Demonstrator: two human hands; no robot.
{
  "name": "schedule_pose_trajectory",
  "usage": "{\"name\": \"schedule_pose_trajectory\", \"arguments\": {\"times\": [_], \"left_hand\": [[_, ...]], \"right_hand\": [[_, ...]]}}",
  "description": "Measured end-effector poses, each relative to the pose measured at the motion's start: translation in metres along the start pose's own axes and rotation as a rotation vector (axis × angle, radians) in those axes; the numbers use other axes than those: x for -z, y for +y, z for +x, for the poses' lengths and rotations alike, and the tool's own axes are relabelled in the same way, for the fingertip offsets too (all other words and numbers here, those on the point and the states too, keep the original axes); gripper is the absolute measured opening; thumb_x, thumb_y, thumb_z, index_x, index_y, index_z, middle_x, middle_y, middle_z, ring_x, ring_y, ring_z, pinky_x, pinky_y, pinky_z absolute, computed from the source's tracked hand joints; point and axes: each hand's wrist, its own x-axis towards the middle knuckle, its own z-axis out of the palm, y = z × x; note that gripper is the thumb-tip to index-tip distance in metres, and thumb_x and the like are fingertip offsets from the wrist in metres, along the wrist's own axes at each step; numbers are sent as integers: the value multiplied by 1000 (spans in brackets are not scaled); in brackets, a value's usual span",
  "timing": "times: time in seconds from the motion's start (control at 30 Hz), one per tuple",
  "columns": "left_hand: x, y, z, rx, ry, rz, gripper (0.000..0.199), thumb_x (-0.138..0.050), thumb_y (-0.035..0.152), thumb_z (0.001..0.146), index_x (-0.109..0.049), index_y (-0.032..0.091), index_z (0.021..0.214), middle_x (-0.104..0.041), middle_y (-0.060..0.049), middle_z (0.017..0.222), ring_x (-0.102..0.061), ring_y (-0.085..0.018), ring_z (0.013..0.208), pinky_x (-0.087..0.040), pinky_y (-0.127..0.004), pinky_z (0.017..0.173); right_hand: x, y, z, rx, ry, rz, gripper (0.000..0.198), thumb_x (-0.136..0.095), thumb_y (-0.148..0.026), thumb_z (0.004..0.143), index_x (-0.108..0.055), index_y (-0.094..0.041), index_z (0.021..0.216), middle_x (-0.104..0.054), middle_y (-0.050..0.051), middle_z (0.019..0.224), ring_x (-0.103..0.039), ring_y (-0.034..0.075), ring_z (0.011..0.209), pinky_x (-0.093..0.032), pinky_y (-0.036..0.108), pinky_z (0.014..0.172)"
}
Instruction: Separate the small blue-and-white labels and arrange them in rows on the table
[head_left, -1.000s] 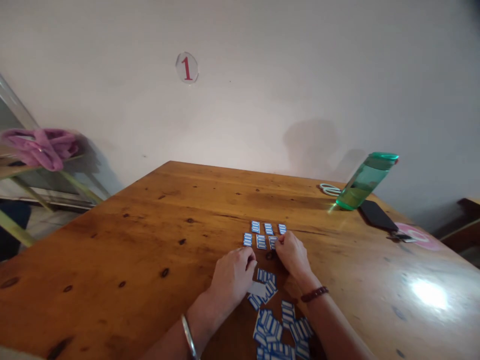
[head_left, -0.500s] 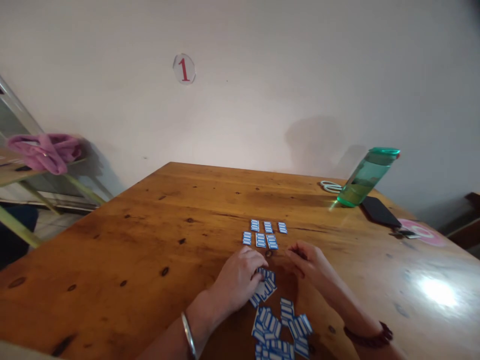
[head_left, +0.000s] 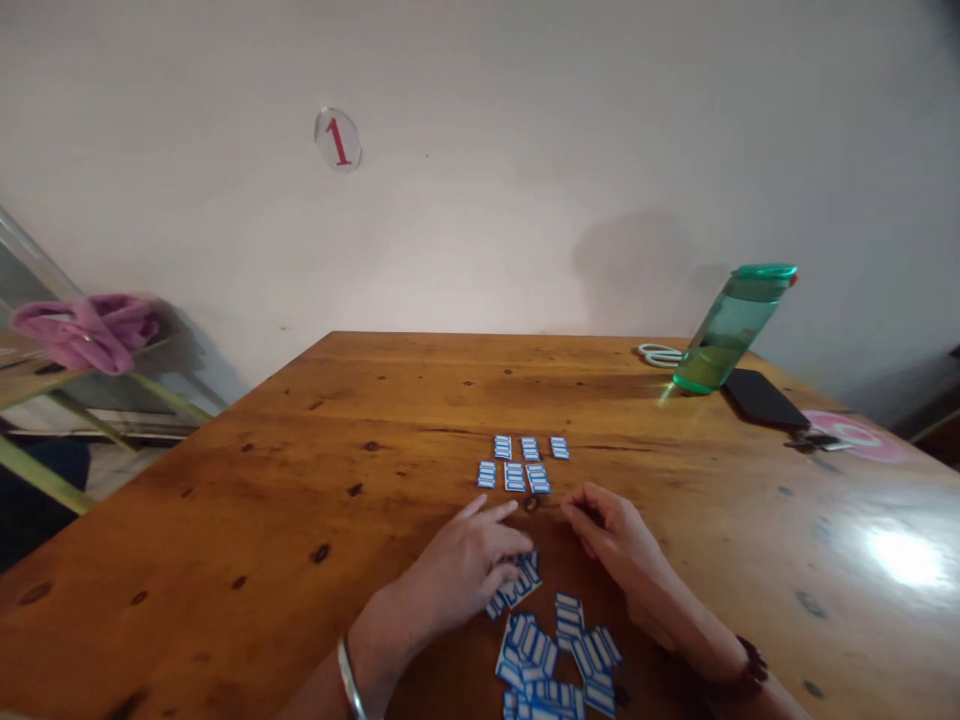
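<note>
My left hand (head_left: 469, 555) lies over a small heap of blue-and-white striped cards (head_left: 528, 574), its fingers apart and the fingertips at the top card. Part of that heap is hidden beneath the fingers. To its right, my right hand (head_left: 611, 525) is held just above the table with the fingers curled and the thumb pressed to the forefinger. Whether anything is in that pinch cannot be made out. Beyond both hands, similar small cards (head_left: 514, 476) lie in two rows of three. A larger loose pile of these cards (head_left: 536, 650) overlaps at the near edge of the view.
The wooden table (head_left: 225, 480) reaches to a white wall. At the back right are a tilted green bottle (head_left: 731, 330), a white cable (head_left: 658, 355), a black phone-like slab (head_left: 765, 398), keys (head_left: 814, 438) and a pink disc (head_left: 859, 435). A pink cloth (head_left: 90, 330) lies at far left.
The fingers of my left hand have spread and shifted slightly left over the small heap. My right hand stays pinched in nearly the same place. The camera view has shifted a little.
</note>
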Motion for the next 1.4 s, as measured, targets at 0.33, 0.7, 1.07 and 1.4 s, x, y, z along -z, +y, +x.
{"name": "schedule_pose_trajectory", "arguments": {"times": [0.33,0.7,1.07,1.4], "left_hand": [[16,-2,-7,238,64,36,14,-48,14,77,-61,19,79,-61,-1,80,-54,-16,81,-41,-27,73],[5,4,-8,125,-89,83,17,-53,17,70,-52,20,86,-55,-2,90,-50,-18,85,-39,-25,71],[2,1,-7,104,-72,149,18,-49,14,69,-52,21,85,-55,-2,89,-50,-18,84,-39,-26,71],[4,7,-6,131,-74,170,13,-50,17,70,-54,20,82,-57,-2,86,-52,-18,80,-41,-26,68]], "right_hand": [[-5,-12,-7,181,-31,-211,19,-41,-24,80,-48,-20,64,-52,-2,54,-47,13,50,-35,22,49],[-7,-13,-10,219,-42,-219,17,-42,-20,80,-50,-20,65,-56,-1,57,-51,14,53,-38,22,51],[-7,-15,-12,206,-70,-239,17,-41,-21,81,-48,-20,66,-56,-1,59,-52,14,55,-38,23,53],[-9,-13,-11,225,-96,-253,16,-41,-20,81,-50,-20,68,-57,0,60,-52,14,55,-38,24,54]]}}
